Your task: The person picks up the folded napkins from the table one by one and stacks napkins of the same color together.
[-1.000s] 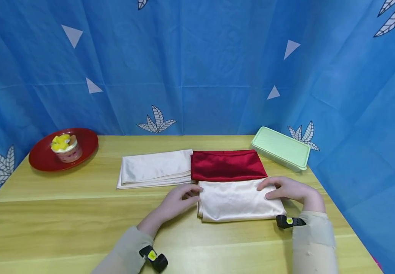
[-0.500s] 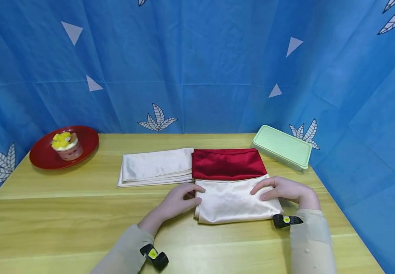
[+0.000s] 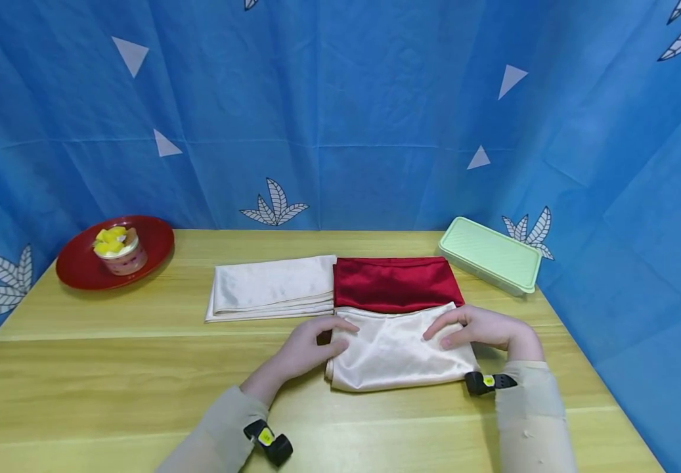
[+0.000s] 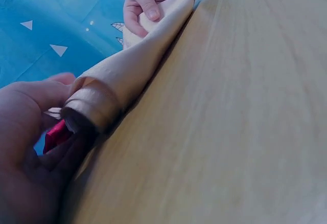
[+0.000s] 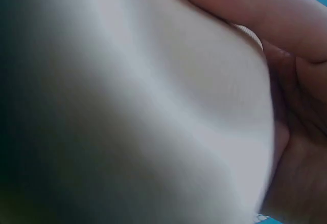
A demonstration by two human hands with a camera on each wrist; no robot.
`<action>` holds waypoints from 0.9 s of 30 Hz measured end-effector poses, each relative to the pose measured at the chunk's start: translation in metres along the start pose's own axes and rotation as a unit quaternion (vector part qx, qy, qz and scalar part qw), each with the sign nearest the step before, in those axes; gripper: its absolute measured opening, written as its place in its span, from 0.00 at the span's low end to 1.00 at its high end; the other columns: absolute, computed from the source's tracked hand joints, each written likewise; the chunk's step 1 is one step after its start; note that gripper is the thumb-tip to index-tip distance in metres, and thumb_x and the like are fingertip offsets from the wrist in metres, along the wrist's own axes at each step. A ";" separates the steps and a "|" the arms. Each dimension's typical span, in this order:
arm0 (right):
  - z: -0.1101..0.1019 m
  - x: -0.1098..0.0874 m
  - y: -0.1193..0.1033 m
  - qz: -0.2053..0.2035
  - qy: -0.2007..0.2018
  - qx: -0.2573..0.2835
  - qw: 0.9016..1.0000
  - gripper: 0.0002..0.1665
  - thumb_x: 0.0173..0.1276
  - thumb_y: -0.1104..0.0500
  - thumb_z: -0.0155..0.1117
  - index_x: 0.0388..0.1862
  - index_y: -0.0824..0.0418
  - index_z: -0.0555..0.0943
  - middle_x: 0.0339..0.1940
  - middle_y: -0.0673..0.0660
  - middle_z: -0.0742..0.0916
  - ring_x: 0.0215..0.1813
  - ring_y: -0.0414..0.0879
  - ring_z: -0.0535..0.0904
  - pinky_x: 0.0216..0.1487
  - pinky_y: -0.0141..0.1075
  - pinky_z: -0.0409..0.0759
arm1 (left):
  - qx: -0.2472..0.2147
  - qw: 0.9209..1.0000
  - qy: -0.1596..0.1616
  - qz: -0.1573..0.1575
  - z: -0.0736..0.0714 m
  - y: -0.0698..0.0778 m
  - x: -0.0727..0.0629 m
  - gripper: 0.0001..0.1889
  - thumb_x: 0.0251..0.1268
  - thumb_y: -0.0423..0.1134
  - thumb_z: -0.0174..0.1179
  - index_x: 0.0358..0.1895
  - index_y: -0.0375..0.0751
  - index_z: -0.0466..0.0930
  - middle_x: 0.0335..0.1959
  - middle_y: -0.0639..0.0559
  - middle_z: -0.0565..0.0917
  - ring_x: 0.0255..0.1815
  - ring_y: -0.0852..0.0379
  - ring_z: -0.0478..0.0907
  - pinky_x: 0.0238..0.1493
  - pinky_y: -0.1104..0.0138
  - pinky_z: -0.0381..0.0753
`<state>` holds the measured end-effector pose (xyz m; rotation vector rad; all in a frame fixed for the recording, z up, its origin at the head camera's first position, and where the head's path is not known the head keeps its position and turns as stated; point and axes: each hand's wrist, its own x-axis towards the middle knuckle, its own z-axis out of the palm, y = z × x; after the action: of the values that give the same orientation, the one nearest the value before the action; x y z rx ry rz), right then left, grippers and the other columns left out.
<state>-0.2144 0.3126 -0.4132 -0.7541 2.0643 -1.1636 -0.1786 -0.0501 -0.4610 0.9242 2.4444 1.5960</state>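
Observation:
A folded white satin cloth [image 3: 399, 355] lies in front of a folded red satin cloth [image 3: 399, 284] in the head view. At its left end my left hand [image 3: 310, 348] grips the edge, fingers on top and the layers curling between fingers and thumb in the left wrist view. My right hand [image 3: 482, 328] holds the right end; in the right wrist view the white cloth [image 5: 153, 106] fills most of the picture, tucked between thumb and fingers. Wrinkles run across the cloth's middle. Another folded white cloth [image 3: 275, 286] lies left of the red one.
A red plate [image 3: 74, 266] bearing a dessert cup with yellow fruit [image 3: 120, 253] stands at the back left of the wooden table [image 3: 109, 374]. At the back right is a green lidded box [image 3: 490, 253]. Blue curtain [image 3: 364, 98] surrounds the table's back and sides.
The front white cloth has slid left and slightly toward me, wrinkling more. My right hand has moved left with it, and my left fingers now reach further over its edge.

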 end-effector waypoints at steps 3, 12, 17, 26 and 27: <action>0.001 0.001 0.000 -0.001 0.000 0.002 1.000 0.16 0.67 0.64 0.61 0.53 0.63 0.82 0.53 0.62 0.81 0.54 0.49 0.75 0.50 0.36 0.76 | -0.025 1.000 0.005 0.016 0.001 0.000 0.000 0.13 0.66 0.40 0.61 0.53 0.52 0.82 0.53 0.60 0.80 0.59 0.58 0.72 0.63 0.58 0.66; 0.002 0.001 0.000 0.002 -0.005 0.017 1.000 0.17 0.67 0.64 0.61 0.54 0.65 0.81 0.54 0.63 0.80 0.55 0.48 0.74 0.51 0.36 0.77 | 0.088 0.994 0.061 0.021 0.000 0.002 -0.001 0.12 0.62 0.39 0.62 0.48 0.53 0.85 0.51 0.61 0.82 0.53 0.55 0.72 0.55 0.56 0.68; 0.002 0.001 0.001 0.009 -0.002 0.014 1.000 0.17 0.67 0.64 0.61 0.54 0.63 0.81 0.54 0.63 0.80 0.55 0.49 0.74 0.50 0.37 0.77 | 0.164 0.982 0.088 -0.013 0.000 0.005 -0.003 0.11 0.60 0.41 0.61 0.45 0.57 0.86 0.50 0.64 0.82 0.54 0.49 0.69 0.55 0.48 0.60; 0.002 0.004 0.002 0.007 -0.006 0.006 1.000 0.17 0.67 0.64 0.60 0.54 0.63 0.81 0.53 0.62 0.80 0.54 0.50 0.74 0.50 0.37 0.77 | 0.186 0.981 0.031 0.052 0.001 -0.001 0.001 0.12 0.58 0.37 0.61 0.46 0.49 0.84 0.48 0.60 0.83 0.53 0.59 0.77 0.57 0.57 0.66; 0.002 0.004 0.002 0.006 -0.007 0.005 1.000 0.17 0.67 0.64 0.60 0.54 0.63 0.81 0.53 0.62 0.80 0.54 0.50 0.74 0.50 0.37 0.77 | 0.180 0.982 0.024 0.052 0.001 -0.001 0.001 0.12 0.58 0.37 0.61 0.46 0.49 0.84 0.48 0.60 0.83 0.52 0.60 0.77 0.56 0.58 0.68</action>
<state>-0.2157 0.3093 -0.4164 -0.7415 2.0485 -1.1571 -0.1796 -0.0495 -0.4620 1.0877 2.8211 1.2338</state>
